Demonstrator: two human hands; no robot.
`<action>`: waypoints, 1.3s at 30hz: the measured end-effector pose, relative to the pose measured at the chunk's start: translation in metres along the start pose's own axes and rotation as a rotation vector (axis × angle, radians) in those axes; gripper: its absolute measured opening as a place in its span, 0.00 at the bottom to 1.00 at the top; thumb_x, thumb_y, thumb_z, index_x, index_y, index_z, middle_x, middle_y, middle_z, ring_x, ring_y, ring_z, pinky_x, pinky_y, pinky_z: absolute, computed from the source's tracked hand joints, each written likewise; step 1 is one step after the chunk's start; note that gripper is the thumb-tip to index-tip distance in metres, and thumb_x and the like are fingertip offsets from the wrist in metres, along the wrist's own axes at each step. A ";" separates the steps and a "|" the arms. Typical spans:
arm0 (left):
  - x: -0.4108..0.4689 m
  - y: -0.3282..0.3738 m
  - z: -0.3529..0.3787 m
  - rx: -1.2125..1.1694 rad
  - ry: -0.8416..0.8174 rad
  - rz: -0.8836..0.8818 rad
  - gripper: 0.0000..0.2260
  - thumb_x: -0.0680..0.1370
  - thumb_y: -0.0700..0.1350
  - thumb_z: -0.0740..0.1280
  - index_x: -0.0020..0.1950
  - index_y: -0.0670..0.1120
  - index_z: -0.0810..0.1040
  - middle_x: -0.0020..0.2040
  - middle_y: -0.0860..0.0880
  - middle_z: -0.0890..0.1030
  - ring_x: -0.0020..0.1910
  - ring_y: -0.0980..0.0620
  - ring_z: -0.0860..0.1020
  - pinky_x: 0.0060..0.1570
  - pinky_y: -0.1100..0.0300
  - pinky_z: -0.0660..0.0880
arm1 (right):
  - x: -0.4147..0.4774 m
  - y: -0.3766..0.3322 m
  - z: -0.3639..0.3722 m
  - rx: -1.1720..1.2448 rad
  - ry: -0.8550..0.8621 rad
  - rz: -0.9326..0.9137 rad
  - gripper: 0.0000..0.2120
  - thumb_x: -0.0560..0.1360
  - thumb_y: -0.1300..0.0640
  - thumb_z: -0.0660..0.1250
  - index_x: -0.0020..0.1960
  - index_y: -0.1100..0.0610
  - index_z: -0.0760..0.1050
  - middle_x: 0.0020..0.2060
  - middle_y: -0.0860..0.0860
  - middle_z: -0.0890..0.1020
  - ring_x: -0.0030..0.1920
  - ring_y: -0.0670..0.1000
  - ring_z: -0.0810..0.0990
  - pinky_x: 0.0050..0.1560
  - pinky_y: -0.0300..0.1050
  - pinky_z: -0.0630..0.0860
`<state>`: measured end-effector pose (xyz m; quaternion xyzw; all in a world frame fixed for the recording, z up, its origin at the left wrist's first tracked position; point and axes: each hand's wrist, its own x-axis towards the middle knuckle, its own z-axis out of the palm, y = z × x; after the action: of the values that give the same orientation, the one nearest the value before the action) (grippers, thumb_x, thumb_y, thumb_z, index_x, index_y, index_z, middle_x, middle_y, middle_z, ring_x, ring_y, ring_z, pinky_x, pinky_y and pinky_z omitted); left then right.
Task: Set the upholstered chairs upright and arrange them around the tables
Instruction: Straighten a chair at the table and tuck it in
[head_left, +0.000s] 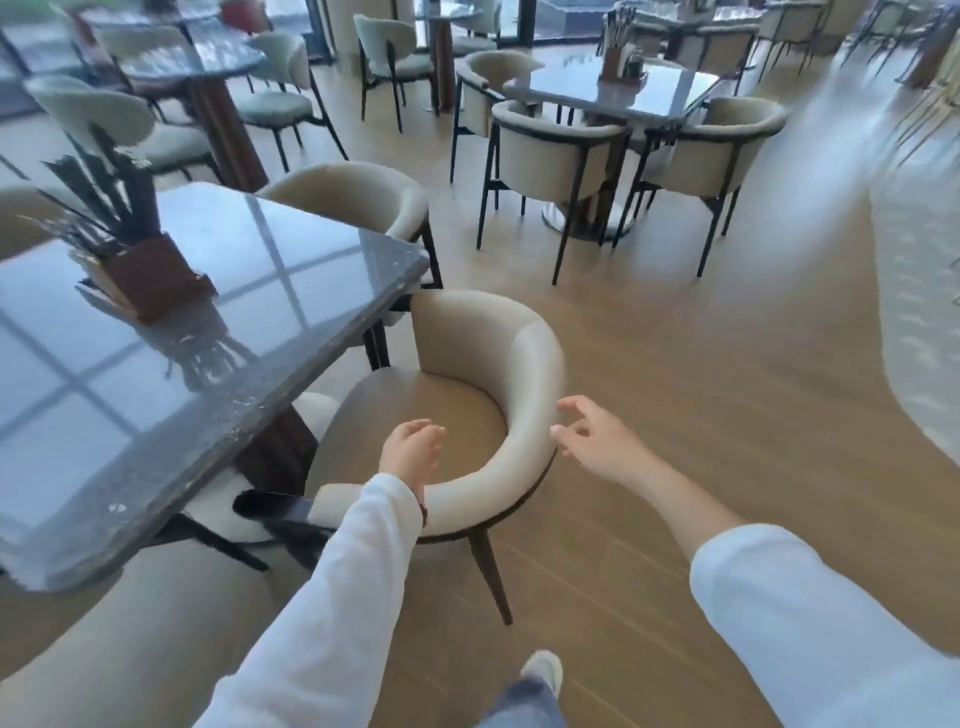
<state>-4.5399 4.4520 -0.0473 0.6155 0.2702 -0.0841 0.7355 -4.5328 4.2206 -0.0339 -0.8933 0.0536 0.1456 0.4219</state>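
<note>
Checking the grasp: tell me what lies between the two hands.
The near chair's curved backrest lies between the left hand and right hand, seen in the head view.

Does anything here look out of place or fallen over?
Under the near table, a white fuzzy chair seems to lie on its side, dark legs along the floor. The beige chair beside it stands upright.

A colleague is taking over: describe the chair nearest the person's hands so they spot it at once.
Find the dark table at near left, bearing a brown holder. At its right corner stands an upright beige tub chair. Unlike the similar chair beyond, the left hand and right hand are at its backrest.
</note>
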 end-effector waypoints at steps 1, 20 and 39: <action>0.010 -0.001 0.010 0.025 0.017 0.045 0.14 0.78 0.39 0.63 0.63 0.42 0.72 0.50 0.47 0.78 0.54 0.49 0.76 0.54 0.55 0.73 | 0.019 0.003 -0.008 -0.029 -0.035 -0.025 0.18 0.78 0.50 0.62 0.66 0.48 0.67 0.47 0.53 0.81 0.49 0.52 0.79 0.47 0.45 0.74; 0.151 -0.030 0.223 0.922 0.116 -0.115 0.35 0.74 0.47 0.68 0.76 0.47 0.55 0.73 0.48 0.64 0.71 0.48 0.65 0.68 0.55 0.65 | 0.283 0.051 -0.062 -0.950 -0.617 -0.769 0.36 0.74 0.68 0.60 0.78 0.52 0.52 0.74 0.53 0.63 0.72 0.55 0.61 0.68 0.47 0.64; 0.192 -0.117 0.292 1.514 0.539 -0.420 0.42 0.73 0.36 0.66 0.77 0.46 0.40 0.76 0.36 0.52 0.74 0.34 0.53 0.65 0.26 0.47 | 0.407 0.116 -0.059 -1.117 -0.428 -1.402 0.45 0.71 0.66 0.68 0.78 0.43 0.49 0.78 0.59 0.52 0.77 0.62 0.52 0.74 0.65 0.49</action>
<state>-4.3463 4.1875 -0.2164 0.8799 0.4167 -0.2283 0.0014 -4.1584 4.1123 -0.2089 -0.7495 -0.6570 0.0236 -0.0778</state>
